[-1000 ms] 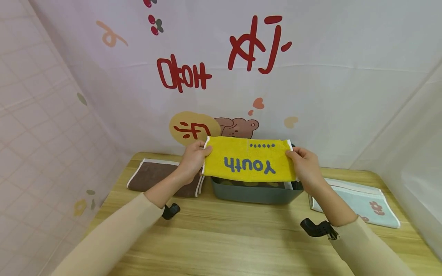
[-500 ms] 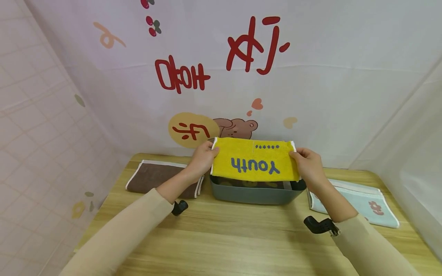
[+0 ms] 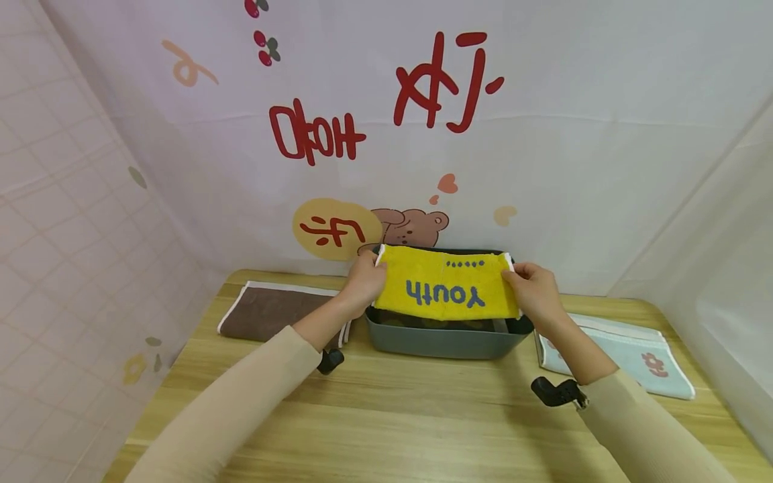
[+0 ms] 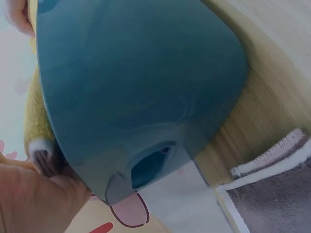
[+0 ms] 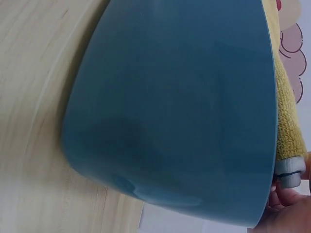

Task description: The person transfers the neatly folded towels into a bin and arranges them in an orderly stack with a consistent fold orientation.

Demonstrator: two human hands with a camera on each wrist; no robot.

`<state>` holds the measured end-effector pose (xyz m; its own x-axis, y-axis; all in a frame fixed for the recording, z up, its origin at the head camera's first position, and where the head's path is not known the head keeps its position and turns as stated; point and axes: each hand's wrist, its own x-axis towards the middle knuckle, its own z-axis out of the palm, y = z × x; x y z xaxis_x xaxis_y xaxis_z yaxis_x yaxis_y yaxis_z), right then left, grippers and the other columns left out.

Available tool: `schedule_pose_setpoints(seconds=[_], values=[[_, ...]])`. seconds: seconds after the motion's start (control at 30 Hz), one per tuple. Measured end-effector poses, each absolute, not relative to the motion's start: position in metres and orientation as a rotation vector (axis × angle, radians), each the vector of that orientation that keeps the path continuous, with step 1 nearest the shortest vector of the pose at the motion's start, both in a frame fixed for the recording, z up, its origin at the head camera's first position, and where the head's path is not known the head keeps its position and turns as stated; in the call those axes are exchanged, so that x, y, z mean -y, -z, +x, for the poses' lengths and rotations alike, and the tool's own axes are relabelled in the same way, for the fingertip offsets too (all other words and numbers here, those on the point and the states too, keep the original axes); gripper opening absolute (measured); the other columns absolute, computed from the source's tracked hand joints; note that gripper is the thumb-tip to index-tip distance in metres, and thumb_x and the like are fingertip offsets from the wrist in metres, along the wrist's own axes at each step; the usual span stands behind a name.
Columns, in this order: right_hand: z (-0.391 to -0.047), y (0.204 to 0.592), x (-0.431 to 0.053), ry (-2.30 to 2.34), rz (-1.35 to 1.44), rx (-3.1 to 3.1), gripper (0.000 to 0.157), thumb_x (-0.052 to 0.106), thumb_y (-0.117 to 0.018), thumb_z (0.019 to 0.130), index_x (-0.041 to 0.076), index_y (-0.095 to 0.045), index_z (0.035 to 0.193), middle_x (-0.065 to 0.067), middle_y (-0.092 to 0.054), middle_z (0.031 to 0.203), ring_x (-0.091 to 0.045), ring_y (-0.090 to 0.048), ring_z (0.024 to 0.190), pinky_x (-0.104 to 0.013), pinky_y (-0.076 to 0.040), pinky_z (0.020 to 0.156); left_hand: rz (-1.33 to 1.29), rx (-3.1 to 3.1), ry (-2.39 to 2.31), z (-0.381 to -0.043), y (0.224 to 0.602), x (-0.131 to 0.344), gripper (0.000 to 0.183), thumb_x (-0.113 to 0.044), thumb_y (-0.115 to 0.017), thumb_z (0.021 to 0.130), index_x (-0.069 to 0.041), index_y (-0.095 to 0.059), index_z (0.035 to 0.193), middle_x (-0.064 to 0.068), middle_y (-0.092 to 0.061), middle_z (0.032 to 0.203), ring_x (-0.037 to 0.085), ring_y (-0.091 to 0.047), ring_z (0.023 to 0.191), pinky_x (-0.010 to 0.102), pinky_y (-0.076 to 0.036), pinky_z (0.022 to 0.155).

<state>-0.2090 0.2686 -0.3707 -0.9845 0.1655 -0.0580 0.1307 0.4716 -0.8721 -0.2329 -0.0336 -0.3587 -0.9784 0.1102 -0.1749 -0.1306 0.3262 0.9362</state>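
Head view, L hand (image 3: 365, 280) & R hand (image 3: 536, 294) pinching folded yellow "Youth" towel (image 3: 447, 285) w/ fingers, over grey-green bin (image 3: 447, 343), brown towel (image 3: 268, 312) at far left, lt-blue towel (image 3: 631, 355) right.

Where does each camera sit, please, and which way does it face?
Head: worn on the head, looking forward and down at the yellow towel held at the bin's opening; the left hand, right hand and both sleeves show.
Left wrist: on that wrist, facing the bin's outer wall; part of the left hand shows at lower left.
Right wrist: on that wrist, also facing the bin's outer wall; part of the right hand shows at lower right.
Shared: head and left wrist both show the brown towel.
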Motion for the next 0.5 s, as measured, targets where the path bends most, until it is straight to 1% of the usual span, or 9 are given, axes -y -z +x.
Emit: schedule_pose_setpoints(seconds=[0.1, 0.17, 0.23, 0.3, 0.4, 0.47, 0.5], values=[[-0.211, 0.372, -0.268, -1.503, -0.255, 2.706, 0.042, 0.031, -0.048, 0.098, -0.004, -0.054, 0.119, -0.019, -0.057, 0.108, -0.024, -0.059, 0.084, -0.023, -0.053, 0.066, -0.042, -2.365, -1.704, -0.234, 0.359, 0.032, 0.016, -0.012, -0.041, 0.1, 0.001, -0.044, 0.108, 0.015, -0.049, 0.095, 0.023, -0.05, 0.074, 0.028, -0.045, 0.061], [-0.212, 0.372, -0.267, -1.447, -0.232, 2.737, 0.04, 0.031, -0.048, 0.098, -0.004, -0.055, 0.118, -0.02, -0.058, 0.106, -0.025, -0.059, 0.083, -0.024, -0.053, 0.066, -0.06, -2.349, -1.69, -0.235, 0.358, 0.03, 0.02, -0.006, -0.041, 0.097, 0.002, -0.042, 0.114, 0.017, -0.05, 0.102, 0.023, -0.053, 0.079, 0.027, -0.047, 0.061], [-0.213, 0.373, -0.266, -1.388, -0.21, 2.762, 0.038, 0.028, -0.048, 0.098, -0.004, -0.056, 0.117, -0.02, -0.06, 0.105, -0.026, -0.059, 0.083, -0.026, -0.053, 0.066, -0.073, -2.354, -1.647, -0.234, 0.357, 0.026, 0.034, -0.002, -0.041, 0.094, 0.005, -0.038, 0.127, 0.019, -0.049, 0.111, 0.024, -0.052, 0.077, 0.026, -0.045, 0.058], [-0.214, 0.373, -0.264, -1.333, -0.189, 2.788, 0.037, 0.026, -0.049, 0.098, -0.005, -0.057, 0.116, -0.021, -0.061, 0.104, -0.027, -0.06, 0.083, -0.028, -0.053, 0.067, -0.081, -2.378, -1.586, -0.233, 0.357, 0.022, 0.046, 0.001, -0.041, 0.091, 0.006, -0.031, 0.136, 0.021, -0.047, 0.118, 0.025, -0.048, 0.076, 0.026, -0.041, 0.055], [-0.215, 0.374, -0.261, -1.246, -0.175, 2.83, 0.036, 0.023, -0.05, 0.098, -0.006, -0.057, 0.117, -0.021, -0.061, 0.103, -0.028, -0.06, 0.083, -0.032, -0.054, 0.068, -0.102, -2.426, -1.496, -0.232, 0.357, 0.016, 0.05, 0.001, -0.041, 0.091, 0.007, -0.027, 0.139, 0.021, -0.043, 0.118, 0.026, -0.041, 0.069, 0.028, -0.033, 0.051], [-0.215, 0.375, -0.259, -1.203, -0.171, 2.854, 0.036, 0.023, -0.05, 0.098, -0.007, -0.057, 0.116, -0.022, -0.061, 0.103, -0.028, -0.061, 0.082, -0.034, -0.054, 0.069, -0.121, -2.461, -1.444, -0.232, 0.359, 0.013, 0.045, 0.0, -0.042, 0.09, 0.007, -0.031, 0.134, 0.02, -0.043, 0.113, 0.024, -0.04, 0.067, 0.027, -0.031, 0.049], [-0.216, 0.375, -0.258, -1.182, -0.171, 2.865, 0.035, 0.022, -0.05, 0.098, -0.007, -0.057, 0.116, -0.022, -0.061, 0.103, -0.028, -0.061, 0.082, -0.034, -0.054, 0.069, -0.132, -2.47, -1.426, -0.232, 0.36, 0.011, 0.043, 0.0, -0.042, 0.09, 0.007, -0.033, 0.132, 0.019, -0.044, 0.111, 0.023, -0.039, 0.063, 0.027, -0.03, 0.047]])
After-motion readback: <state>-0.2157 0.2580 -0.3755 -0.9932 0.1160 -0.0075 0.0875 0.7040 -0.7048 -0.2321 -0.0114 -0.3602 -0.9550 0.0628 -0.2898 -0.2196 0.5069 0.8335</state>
